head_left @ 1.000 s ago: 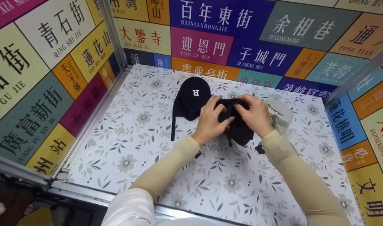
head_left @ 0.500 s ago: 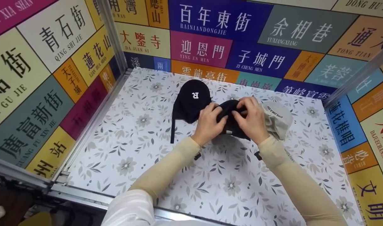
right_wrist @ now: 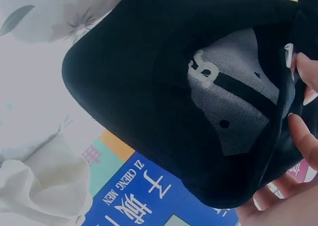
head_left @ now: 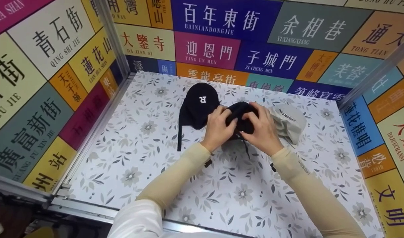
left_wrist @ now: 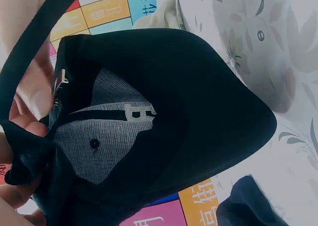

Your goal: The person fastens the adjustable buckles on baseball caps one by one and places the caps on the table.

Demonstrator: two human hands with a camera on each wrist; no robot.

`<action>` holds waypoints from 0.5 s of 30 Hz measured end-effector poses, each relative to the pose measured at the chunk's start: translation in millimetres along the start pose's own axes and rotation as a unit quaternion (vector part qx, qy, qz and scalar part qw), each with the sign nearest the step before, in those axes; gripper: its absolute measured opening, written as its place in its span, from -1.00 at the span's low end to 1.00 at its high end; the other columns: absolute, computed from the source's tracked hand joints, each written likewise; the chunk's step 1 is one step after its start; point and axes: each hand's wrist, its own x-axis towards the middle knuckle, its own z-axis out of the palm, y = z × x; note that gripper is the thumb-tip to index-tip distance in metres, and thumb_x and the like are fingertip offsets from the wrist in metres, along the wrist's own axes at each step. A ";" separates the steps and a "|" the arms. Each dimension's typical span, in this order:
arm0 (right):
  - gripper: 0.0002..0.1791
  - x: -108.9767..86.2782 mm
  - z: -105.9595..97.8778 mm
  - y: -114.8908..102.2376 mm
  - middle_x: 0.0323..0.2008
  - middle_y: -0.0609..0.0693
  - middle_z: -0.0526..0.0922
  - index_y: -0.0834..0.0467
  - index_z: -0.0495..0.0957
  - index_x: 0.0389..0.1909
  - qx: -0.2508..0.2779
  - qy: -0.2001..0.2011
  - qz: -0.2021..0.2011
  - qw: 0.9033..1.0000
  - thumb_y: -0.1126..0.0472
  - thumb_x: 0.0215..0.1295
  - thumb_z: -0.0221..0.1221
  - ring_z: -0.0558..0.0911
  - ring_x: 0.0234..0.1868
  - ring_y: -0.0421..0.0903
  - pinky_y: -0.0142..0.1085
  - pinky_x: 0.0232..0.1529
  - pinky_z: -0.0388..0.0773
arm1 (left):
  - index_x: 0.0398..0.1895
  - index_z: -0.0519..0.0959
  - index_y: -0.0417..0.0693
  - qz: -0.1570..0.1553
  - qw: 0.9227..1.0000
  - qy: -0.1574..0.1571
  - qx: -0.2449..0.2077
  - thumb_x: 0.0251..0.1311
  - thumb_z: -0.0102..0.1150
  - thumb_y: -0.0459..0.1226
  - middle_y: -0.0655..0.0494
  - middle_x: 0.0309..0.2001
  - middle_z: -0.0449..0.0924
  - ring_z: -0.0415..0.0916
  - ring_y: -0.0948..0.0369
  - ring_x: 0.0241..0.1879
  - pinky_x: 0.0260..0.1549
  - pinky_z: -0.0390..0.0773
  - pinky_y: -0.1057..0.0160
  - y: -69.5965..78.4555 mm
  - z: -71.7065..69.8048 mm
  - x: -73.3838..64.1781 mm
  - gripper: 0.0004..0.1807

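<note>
The black cap [head_left: 239, 109] is up off the table [head_left: 188, 180], between the two hands, so picking it up is done; the work on it looks part-way along, since neither hand has let go and it is not yet set down. How much handling is left cannot be told. Both wrist views look into its hollow, with the brim [left_wrist: 218, 107] reaching away from the fingers, which gather at the opposite edge, and a thin strap [head_left: 246, 150] hangs loose below. The left hand [head_left: 218, 129] holds that edge, its fingers bent and narrow about the cloth. The right hand [head_left: 264, 132] grips the cap from the other side, thumb close to the rim and fingers curled round the fabric; some fingertips are hidden by it. Just beyond the left hand lies another dark cap [head_left: 200, 110] with a white letter, on the table, and near the right hand a pale cap [head_left: 290, 119] rests slightly crumpled. Neither of these is in a hand. Lettered walls [head_left: 208, 49] stand behind.
</note>
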 end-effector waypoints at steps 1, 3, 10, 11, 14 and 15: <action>-0.48 -1.2 0.7 0.3 0.42 0.16 0.28 0.07 0.56 -0.11 -0.008 -0.003 -0.002 1.000 0.07 -0.07 0.57 0.28 0.38 0.18 0.15 0.33 0.21 | -0.32 0.62 -0.05 -0.001 1.000 0.000 -0.001 0.17 0.35 -0.16 0.06 -0.11 0.55 0.54 0.09 -0.15 -0.16 0.46 0.05 -0.2 -0.1 0.0 -0.83; -0.48 -3.3 1.6 1.3 0.45 0.17 0.25 0.06 0.55 -0.10 -0.020 -0.008 -0.003 1.000 0.09 -0.08 0.57 0.26 0.40 0.20 0.18 0.32 0.20 | -0.32 0.62 -0.05 -0.002 1.000 -0.001 -0.001 0.18 0.35 -0.16 0.07 -0.10 0.56 0.54 0.09 -0.15 -0.15 0.46 0.05 -0.7 -0.2 0.0 -0.83; -0.58 -5.6 -1.2 5.8 0.42 0.15 0.31 0.08 0.54 -0.15 -0.031 -0.013 0.011 0.999 0.18 0.01 0.53 0.30 0.39 0.19 0.19 0.21 0.28 | -0.34 0.60 -0.06 -0.004 1.000 0.000 0.004 0.18 0.34 -0.17 0.08 -0.09 0.55 0.52 0.11 -0.14 -0.13 0.44 0.05 -2.4 -2.7 1.0 -0.83; -0.60 -5.6 -1.7 6.0 0.40 0.15 0.34 0.09 0.55 -0.17 -0.028 -0.011 0.011 0.999 0.20 0.02 0.52 0.32 0.38 0.19 0.19 0.20 0.30 | -0.34 0.60 -0.06 -0.004 1.000 0.000 0.005 0.17 0.34 -0.17 0.08 -0.09 0.55 0.52 0.11 -0.14 -0.13 0.44 0.05 -2.6 -2.9 0.9 -0.83; -0.67 -5.1 -2.4 6.0 0.37 0.12 0.38 0.09 0.56 -0.22 -0.026 -0.005 0.010 1.000 0.22 0.06 0.50 0.37 0.34 0.18 0.16 0.19 0.31 | -0.34 0.60 -0.06 -0.004 1.000 0.002 0.006 0.16 0.35 -0.17 0.08 -0.09 0.55 0.52 0.11 -0.14 -0.15 0.43 0.06 -3.2 -3.1 -0.1 -0.82; -0.69 -5.0 -2.5 5.8 0.35 0.12 0.40 0.09 0.57 -0.23 -0.027 -0.002 0.009 1.000 0.22 0.08 0.49 0.38 0.33 0.17 0.14 0.20 0.31 | -0.33 0.60 -0.06 -0.004 1.000 0.002 0.006 0.16 0.35 -0.17 0.08 -0.09 0.55 0.52 0.11 -0.14 -0.15 0.43 0.06 -3.5 -2.9 -0.5 -0.82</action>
